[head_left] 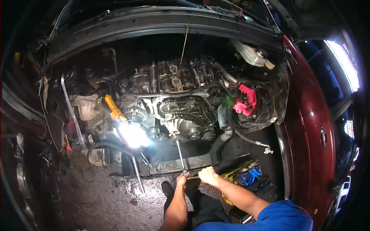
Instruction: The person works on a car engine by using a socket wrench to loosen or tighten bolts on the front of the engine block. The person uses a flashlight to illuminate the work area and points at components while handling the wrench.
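Where the long silver metal rod [180,154] slants out from the low front of the exposed grey metal engine [172,125], the bare left hand [182,179] is curled closed about its near end. Just beside, the bare right hand [209,176] is a tight fist, seemingly round a thin metal handle [194,178] set crosswise. To my eye, the left should brace that joint and keep the rod straight; the right wants smooth, even force, knuckles clear of the grey crossbar [163,166]. Farther off, a yellow-bodied work lamp [114,107] glares.
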{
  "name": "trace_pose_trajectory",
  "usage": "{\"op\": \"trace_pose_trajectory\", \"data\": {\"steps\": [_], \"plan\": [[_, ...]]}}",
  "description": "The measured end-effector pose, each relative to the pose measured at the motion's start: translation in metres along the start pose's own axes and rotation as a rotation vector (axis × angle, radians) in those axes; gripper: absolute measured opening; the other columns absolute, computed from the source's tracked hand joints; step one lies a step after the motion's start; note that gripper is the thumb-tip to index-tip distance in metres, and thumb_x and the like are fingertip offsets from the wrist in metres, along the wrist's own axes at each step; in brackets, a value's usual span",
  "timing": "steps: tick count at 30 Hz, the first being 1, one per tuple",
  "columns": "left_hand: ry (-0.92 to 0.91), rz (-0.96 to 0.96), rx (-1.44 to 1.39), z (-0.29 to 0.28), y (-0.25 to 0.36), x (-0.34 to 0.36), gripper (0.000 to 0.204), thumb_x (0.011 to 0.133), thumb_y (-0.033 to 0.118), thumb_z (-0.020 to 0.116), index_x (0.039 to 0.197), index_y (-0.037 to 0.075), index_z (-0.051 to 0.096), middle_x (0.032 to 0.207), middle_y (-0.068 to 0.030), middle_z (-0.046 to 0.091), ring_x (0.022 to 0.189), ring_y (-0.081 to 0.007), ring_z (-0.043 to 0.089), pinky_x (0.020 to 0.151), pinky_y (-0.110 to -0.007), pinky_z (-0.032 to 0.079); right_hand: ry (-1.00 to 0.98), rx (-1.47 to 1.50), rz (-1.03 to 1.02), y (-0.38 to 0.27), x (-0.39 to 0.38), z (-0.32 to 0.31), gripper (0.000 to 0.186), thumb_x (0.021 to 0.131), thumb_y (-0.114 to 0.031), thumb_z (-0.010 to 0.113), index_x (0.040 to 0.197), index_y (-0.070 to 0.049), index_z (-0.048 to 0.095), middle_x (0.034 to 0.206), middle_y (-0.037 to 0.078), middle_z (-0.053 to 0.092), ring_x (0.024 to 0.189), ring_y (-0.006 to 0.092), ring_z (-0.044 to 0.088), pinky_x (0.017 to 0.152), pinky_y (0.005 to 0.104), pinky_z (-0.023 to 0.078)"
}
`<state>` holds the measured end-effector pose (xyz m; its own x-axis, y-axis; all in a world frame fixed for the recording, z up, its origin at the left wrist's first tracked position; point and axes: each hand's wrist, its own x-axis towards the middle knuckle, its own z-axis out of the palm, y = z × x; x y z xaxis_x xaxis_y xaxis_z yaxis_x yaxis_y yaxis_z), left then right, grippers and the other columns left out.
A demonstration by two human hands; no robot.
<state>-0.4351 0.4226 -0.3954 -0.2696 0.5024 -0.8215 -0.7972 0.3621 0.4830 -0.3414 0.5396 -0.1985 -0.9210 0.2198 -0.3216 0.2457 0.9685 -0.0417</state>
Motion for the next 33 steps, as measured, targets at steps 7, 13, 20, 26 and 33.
{"op": "trace_pose_trajectory", "data": {"steps": [7,13,20,26,33], "plan": [[0.073,0.062,0.121,-0.001,0.006,-0.001,0.018,0.083,0.021,0.068,0.082,0.004,0.065,0.078,-0.0032,0.06,0.072,-0.0141,0.052,0.069,-0.029,0.04,-0.209,-0.087,0.117,-0.008,0.013,0.029,0.016,0.072,-0.02,0.058,0.075,-0.01,0.071,0.073,0.011,0.069,0.068,0.0245,0.068,0.06,0.0381,0.053],[0.059,0.002,0.194,0.0,0.004,0.004,0.023,0.084,0.022,0.065,0.091,0.0,0.064,0.083,-0.0072,0.061,0.076,-0.0166,0.053,0.067,-0.033,0.043,-0.353,0.03,0.119,0.003,0.019,0.014,0.018,0.075,-0.018,0.057,0.081,-0.008,0.072,0.084,0.013,0.069,0.078,0.0268,0.069,0.07,0.0393,0.054],[0.058,0.035,0.208,0.003,0.008,0.004,0.023,0.084,0.022,0.065,0.097,0.002,0.064,0.082,-0.0064,0.061,0.073,-0.0159,0.053,0.063,-0.031,0.044,-0.322,0.101,0.078,0.007,0.015,0.009,0.019,0.072,-0.017,0.058,0.08,-0.006,0.071,0.082,0.016,0.068,0.079,0.0292,0.068,0.073,0.0414,0.054],[0.023,-0.025,0.203,0.012,0.016,-0.009,0.025,0.086,0.017,0.061,0.106,0.003,0.058,0.088,-0.0077,0.059,0.071,-0.0194,0.055,0.06,-0.037,0.054,-0.291,0.115,0.111,0.011,0.013,0.013,0.016,0.069,-0.014,0.06,0.076,-0.006,0.071,0.079,0.016,0.068,0.079,0.0302,0.068,0.072,0.0415,0.054],[0.043,-0.008,0.059,-0.013,0.004,0.006,0.02,0.085,0.016,0.063,0.099,0.002,0.059,0.088,-0.0084,0.059,0.072,-0.0202,0.057,0.061,-0.037,0.054,-0.334,0.192,0.119,0.022,0.015,0.023,0.017,0.065,-0.018,0.064,0.076,-0.006,0.07,0.077,0.017,0.067,0.076,0.0335,0.066,0.07,0.0425,0.054]]}}
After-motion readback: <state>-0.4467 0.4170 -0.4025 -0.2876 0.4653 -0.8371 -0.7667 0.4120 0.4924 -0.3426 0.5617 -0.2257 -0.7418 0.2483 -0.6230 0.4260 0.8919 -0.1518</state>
